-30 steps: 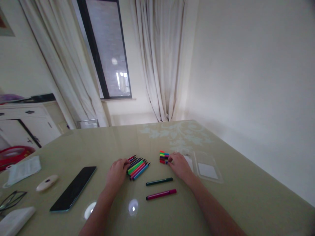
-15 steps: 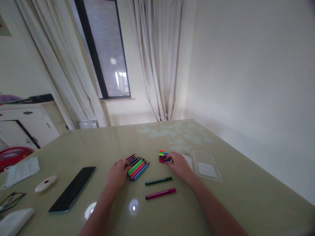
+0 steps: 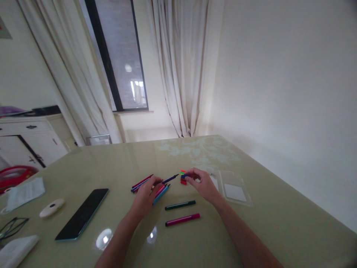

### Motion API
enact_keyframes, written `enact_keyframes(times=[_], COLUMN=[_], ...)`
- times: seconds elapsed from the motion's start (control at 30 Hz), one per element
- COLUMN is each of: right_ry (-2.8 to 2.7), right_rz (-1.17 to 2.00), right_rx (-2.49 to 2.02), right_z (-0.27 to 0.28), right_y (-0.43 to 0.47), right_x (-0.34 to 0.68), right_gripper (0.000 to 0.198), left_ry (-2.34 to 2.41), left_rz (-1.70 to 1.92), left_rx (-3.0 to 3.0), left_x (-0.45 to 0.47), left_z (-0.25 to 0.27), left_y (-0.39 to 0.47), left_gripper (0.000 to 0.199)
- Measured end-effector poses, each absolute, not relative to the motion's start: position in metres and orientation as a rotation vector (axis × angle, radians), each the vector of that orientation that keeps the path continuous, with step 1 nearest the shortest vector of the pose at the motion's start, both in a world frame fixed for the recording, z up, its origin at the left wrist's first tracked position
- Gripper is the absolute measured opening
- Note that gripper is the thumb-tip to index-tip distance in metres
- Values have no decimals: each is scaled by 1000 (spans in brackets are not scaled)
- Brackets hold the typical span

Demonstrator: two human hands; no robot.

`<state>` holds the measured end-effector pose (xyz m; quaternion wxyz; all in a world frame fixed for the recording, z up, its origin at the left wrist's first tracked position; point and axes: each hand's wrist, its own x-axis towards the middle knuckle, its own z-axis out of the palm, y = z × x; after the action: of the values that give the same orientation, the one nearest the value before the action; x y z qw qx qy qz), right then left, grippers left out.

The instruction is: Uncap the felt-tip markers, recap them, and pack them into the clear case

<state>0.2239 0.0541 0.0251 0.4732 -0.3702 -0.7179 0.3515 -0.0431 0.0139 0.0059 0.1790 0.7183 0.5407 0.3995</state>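
Observation:
My left hand [image 3: 147, 193] is closed on an uncapped dark blue marker [image 3: 169, 179], its tip pointing right. Under and beside that hand lie several uncapped markers [image 3: 161, 195] in a row, partly hidden by the fingers. My right hand [image 3: 201, 182] pinches a dark blue marker cap [image 3: 185, 176] just off the marker's tip. Below it a small group of coloured caps [image 3: 183, 182] shows red, green and orange ends. Nearer to me, a capped dark green marker [image 3: 180, 205] and a capped magenta marker [image 3: 182, 220] lie apart from the row.
An opened clear plastic case [image 3: 235, 190] lies right of my right hand. To the left are a black phone [image 3: 82, 214], a white oval object [image 3: 52, 208], a face mask [image 3: 26, 194], a dark cable [image 3: 12, 227] and a white box-like object [image 3: 18, 251]. A wall borders the table's right side.
My left hand has moved right and lifted a dark blue marker out of the row. The right hand has raised a blue cap from the group towards its tip.

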Motion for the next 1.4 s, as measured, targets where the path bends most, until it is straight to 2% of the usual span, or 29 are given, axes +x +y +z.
enact_keyframes(times=[0.57,0.83,1.03,1.27,1.4], right_ry=[-1780,-1593,-1568,-1476,-1510], right_rz=[877,1119,1116,998,990], right_rx=[-884,-797,-785,-863,-862], right_z=[24,30,32,26,19], right_y=[52,50,48,58,62], right_x=[221,223,223,227,227], right_gripper=[19,32,34,32,29], left_ry=[1440,1344,1317,1604,1848], left_rz=[1189,1338,1370,1561,1401], left_rx=[2078,1820,1700,1430,1481], left_x=[-32,-26,-27,-77,-101], left_z=[10,26,27,16,2], left_y=[8,2,3,22,31], left_gripper=[21,29,35,55,51])
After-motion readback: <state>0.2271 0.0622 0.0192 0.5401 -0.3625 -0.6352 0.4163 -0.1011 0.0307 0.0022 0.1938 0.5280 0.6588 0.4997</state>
